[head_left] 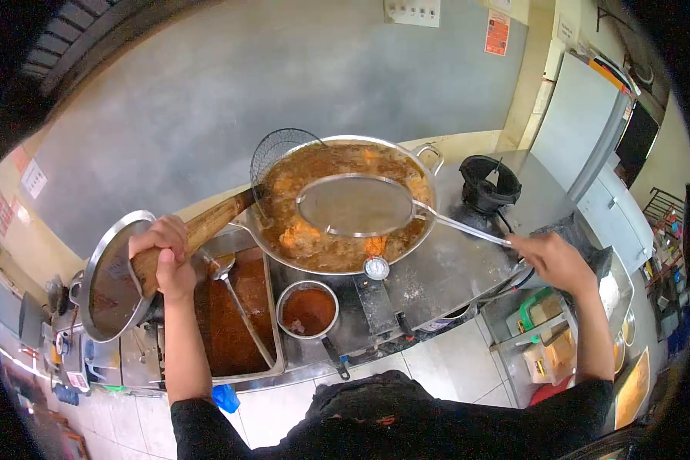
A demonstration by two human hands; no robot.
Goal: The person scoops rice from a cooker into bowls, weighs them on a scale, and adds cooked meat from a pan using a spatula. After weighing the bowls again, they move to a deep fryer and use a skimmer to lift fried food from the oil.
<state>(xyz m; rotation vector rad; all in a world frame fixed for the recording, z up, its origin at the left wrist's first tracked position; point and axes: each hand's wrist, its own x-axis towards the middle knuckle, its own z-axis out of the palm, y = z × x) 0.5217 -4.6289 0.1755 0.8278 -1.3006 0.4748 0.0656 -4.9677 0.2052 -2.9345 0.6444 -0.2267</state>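
Observation:
My left hand [165,257] is closed round the wooden handle of a wire skimmer [276,153], whose mesh bowl rests at the left rim of a wide frying pan [341,270]. Orange-brown battered pieces [299,238] bubble in the pan's oil. My right hand [556,261] grips the metal handle of a fine-mesh strainer [356,205], held flat over the middle of the pan. A dial thermometer [376,267] sits at the pan's front rim.
Left of the pan are a tray of red-brown sauce [238,322] with a ladle [241,314] and a large pot [103,307]. A small saucepan [308,310] stands in front. A black burner-like object [489,185] is at right, near a white fridge [579,123].

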